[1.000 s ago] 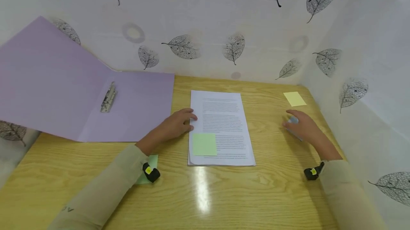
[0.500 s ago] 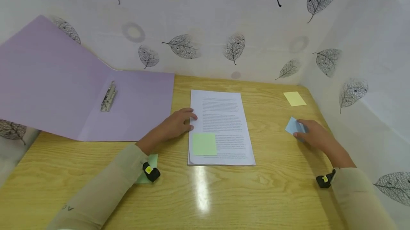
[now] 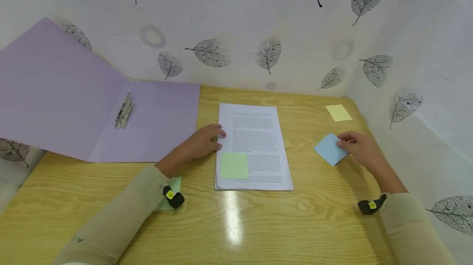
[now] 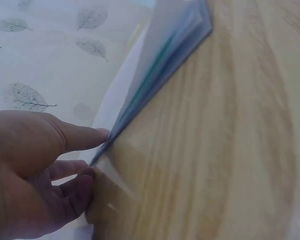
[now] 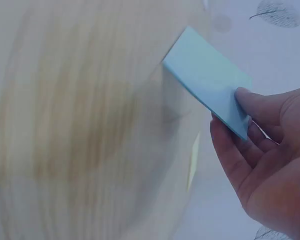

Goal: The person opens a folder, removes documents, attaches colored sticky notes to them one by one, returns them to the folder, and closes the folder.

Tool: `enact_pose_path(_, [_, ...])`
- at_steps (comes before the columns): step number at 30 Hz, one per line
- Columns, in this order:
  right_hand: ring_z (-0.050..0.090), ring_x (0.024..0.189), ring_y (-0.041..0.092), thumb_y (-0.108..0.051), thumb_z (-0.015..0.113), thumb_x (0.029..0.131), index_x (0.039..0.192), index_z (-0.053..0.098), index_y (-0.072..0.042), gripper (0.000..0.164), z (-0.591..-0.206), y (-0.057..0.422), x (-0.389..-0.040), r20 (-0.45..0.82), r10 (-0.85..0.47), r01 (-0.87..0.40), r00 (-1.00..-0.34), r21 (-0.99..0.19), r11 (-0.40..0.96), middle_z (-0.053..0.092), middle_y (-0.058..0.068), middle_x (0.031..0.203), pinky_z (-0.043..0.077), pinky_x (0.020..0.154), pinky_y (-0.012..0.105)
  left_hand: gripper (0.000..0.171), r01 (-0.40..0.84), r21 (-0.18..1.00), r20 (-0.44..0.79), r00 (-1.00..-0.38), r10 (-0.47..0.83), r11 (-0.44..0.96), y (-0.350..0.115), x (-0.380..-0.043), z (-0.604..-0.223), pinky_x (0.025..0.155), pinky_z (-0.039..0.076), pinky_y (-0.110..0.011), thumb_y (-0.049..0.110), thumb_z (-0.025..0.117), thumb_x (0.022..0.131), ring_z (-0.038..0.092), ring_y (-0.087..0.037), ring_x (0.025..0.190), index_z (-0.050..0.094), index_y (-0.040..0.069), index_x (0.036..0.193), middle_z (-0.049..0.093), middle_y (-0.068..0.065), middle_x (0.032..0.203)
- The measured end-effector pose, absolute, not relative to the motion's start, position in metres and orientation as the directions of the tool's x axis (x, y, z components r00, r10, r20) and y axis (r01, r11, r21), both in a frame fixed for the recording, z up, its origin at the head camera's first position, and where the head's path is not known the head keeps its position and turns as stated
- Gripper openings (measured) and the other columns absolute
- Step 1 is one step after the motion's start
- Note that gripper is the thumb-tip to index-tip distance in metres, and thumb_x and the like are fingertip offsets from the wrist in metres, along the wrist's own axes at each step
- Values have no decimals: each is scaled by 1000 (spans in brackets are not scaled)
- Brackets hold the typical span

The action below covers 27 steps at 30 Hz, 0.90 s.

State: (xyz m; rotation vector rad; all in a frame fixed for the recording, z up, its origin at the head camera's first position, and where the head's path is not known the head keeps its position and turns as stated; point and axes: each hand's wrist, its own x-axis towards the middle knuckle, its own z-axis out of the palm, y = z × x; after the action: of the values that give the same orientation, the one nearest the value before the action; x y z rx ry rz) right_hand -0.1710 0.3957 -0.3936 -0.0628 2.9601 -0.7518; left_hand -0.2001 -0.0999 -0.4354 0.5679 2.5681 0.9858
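My right hand pinches a thin pad of blue sticky notes by its right corner, thumb on top and fingers beneath. In the right wrist view the blue pad is tilted above the tabletop. My left hand rests at the left edge of a stack of printed paper, with loosely bent fingers. The left wrist view has the thumb touching the edge of the stack. A light green sticky note lies on the top sheet, at its lower left.
An open purple folder with a metal clip lies at the left, its cover raised against the wall. A yellow sticky note lies at the back right. Another green note is partly hidden under my left forearm. Leaf-patterned walls border the table.
My right hand first reached over the blue pad, mostly covering it, then took hold of it and turned it, so its face now shows. The left hand has stayed at the stack's edge.
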Motion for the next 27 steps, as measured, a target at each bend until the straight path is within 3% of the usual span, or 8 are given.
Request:
enact_pose_path(4, [61, 92, 10, -34, 60, 102, 127, 63, -1, 41, -383, 372, -168, -62, -62, -13, -996, -599, 801, 66, 16, 116, 51, 72, 22, 44, 218, 686, -178, -875, 451, 694, -102, -201, -426, 122, 26, -51, 20, 63, 100, 28, -32, 151, 55, 12, 142, 38, -12, 160])
enact_pose_path(7, [62, 89, 1, -32, 59, 103, 131, 60, 0, 42, -376, 352, -166, -81, -94, -8, -992, -716, 698, 63, 7, 114, 55, 76, 23, 43, 199, 712, -157, -890, 428, 673, -98, -200, -414, 113, 40, -51, 23, 62, 101, 45, -32, 139, 56, 16, 143, 44, -9, 155])
enact_pose_path(10, [64, 91, 4, -29, 58, 104, 134, 58, 2, 43, -370, 327, -164, -104, -144, -4, -984, -796, 605, 63, 3, 115, 58, 81, 28, 41, 187, 796, -111, -890, 442, 575, -86, -195, -404, 96, 52, -45, 25, 60, 102, 58, -28, 121, 57, 17, 142, 51, -6, 150])
enact_pose_path(13, [65, 94, 10, -27, 59, 103, 133, 60, 0, 41, -366, 298, -164, -122, -214, -21, -969, -824, 567, 65, 7, 119, 57, 85, 33, 41, 198, 885, -44, -865, 500, 421, -69, -188, -399, 86, 55, -39, 25, 59, 103, 62, -24, 112, 56, 17, 143, 56, -8, 145])
enact_pose_path(20, [63, 102, 20, -24, 65, 100, 122, 72, -11, 27, -359, 229, -169, -92, -363, -141, -927, -812, 566, 69, 9, 125, 54, 84, 27, 47, 71, 994, 10, -803, 596, 80, -42, -176, -401, 103, 52, -46, 22, 56, 105, 63, -25, 122, 46, 21, 151, 55, -12, 147])
enact_pose_path(27, [64, 104, 20, -21, 65, 100, 121, 72, -13, 24, -360, 196, -175, -60, -421, -207, -905, -803, 559, 70, 6, 124, 53, 86, 31, 40, 15, 999, -14, -824, 566, 47, -43, -174, -405, 93, 58, -39, 18, 57, 104, 69, -21, 111, 54, 17, 145, 70, -12, 126])
